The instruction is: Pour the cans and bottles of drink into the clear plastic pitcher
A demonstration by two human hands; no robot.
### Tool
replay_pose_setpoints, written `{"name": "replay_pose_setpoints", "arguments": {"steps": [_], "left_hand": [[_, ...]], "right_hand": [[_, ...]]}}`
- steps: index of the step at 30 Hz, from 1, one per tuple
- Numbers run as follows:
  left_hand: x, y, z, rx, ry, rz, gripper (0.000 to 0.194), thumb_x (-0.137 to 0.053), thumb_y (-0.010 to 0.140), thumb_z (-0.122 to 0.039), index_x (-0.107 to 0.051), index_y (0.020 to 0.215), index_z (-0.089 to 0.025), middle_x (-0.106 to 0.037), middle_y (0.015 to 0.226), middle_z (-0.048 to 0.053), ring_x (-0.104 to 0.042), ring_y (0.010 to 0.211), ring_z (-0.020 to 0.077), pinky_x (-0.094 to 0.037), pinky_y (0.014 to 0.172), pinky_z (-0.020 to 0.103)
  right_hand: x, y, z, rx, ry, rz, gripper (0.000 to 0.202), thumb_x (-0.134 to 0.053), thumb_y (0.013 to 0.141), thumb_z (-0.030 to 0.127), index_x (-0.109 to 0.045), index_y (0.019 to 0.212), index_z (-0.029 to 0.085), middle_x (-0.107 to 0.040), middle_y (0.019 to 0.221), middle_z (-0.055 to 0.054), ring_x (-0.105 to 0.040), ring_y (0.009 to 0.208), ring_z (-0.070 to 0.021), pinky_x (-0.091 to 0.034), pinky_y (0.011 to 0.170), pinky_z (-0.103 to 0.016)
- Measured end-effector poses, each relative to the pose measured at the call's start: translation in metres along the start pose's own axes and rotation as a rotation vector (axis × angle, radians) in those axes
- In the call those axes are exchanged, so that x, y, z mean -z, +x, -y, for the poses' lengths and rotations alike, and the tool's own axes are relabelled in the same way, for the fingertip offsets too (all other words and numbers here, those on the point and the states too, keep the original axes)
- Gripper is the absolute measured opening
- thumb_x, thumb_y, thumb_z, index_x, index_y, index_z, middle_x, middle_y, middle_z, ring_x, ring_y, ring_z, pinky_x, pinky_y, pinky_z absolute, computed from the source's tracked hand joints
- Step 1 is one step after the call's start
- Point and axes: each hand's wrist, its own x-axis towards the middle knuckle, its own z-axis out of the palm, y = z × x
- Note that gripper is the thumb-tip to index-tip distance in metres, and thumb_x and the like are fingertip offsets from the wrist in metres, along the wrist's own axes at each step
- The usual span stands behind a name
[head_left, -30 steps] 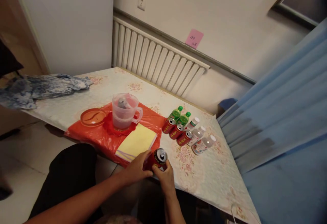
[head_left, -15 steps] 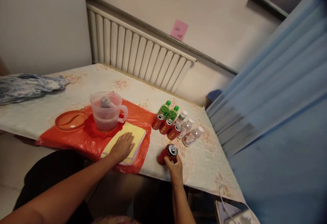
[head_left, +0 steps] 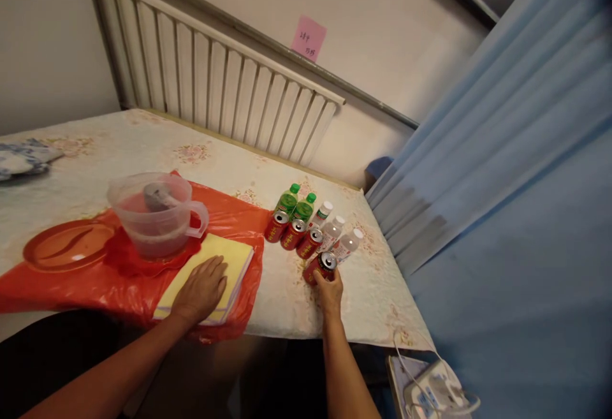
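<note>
My right hand (head_left: pixel 329 288) is closed around a dark red drink can (head_left: pixel 319 268) whose silver top faces up. Just behind it stand three red cans (head_left: pixel 293 234) in a slanting row. My left hand (head_left: pixel 203 285) lies flat on a folded yellow cloth (head_left: pixel 229 258), fingers stretched out. Left of the cloth, a clear plastic jug (head_left: pixel 155 227) holds some liquid and a grey thing I cannot make out; it stands on a red scalloped dish (head_left: pixel 115 256). Beyond the cans are two green-capped bottles (head_left: pixel 287 201) and three white-capped bottles (head_left: pixel 348 245).
An orange lid (head_left: pixel 52 247) lies on a red plastic sheet (head_left: pixel 229 212) over the flowered tablecloth (head_left: pixel 215 167). A patterned cloth (head_left: pixel 23 157) is at the far left. The blue curtain (head_left: pixel 478 183) hangs on the right, above a power strip (head_left: pixel 437 390) with cables.
My right hand has carried the dark red can away from the table's front edge, up close to the row of cans. My left hand stays on the yellow cloth. The view has turned right.
</note>
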Motion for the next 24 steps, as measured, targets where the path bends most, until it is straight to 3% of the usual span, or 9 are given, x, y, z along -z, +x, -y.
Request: {"name": "replay_pose_setpoints", "arguments": {"steps": [5, 11, 24], "left_hand": [[0.001, 0.001, 0.0, 0.0, -0.025, -0.009, 0.039, -0.043, 0.093, -0.029, -0.068, 0.119, -0.012, -0.066, 0.134, 0.019, -0.059, 0.128, 0.0334, -0.045, 0.109, 0.051], [0.001, 0.001, 0.0, -0.009, -0.01, -0.019, 0.038, -0.043, 0.094, -0.028, -0.067, 0.118, -0.013, -0.066, 0.134, 0.018, -0.059, 0.128, 0.0321, -0.045, 0.11, 0.05], [0.0, 0.001, 0.0, -0.021, -0.015, -0.023, 0.039, -0.042, 0.094, -0.029, -0.067, 0.119, -0.012, -0.065, 0.134, 0.02, -0.059, 0.128, 0.033, -0.044, 0.11, 0.051]], "right_hand": [[-0.007, 0.016, 0.003, 0.058, 0.019, -0.049, 0.072, -0.078, 0.06, 0.043, -0.066, 0.124, 0.012, -0.074, 0.114, -0.012, -0.068, 0.097, -0.0265, -0.053, 0.086, -0.034], [-0.013, 0.027, 0.005, 0.064, 0.039, -0.072, 0.068, -0.077, 0.061, 0.045, -0.067, 0.12, 0.013, -0.075, 0.107, -0.01, -0.068, 0.089, -0.0241, -0.053, 0.079, -0.031], [-0.018, 0.034, -0.021, 0.063, -0.029, -0.109, 0.067, -0.075, 0.063, 0.044, -0.064, 0.121, 0.013, -0.075, 0.107, -0.011, -0.069, 0.089, -0.0242, -0.053, 0.079, -0.032]]}}
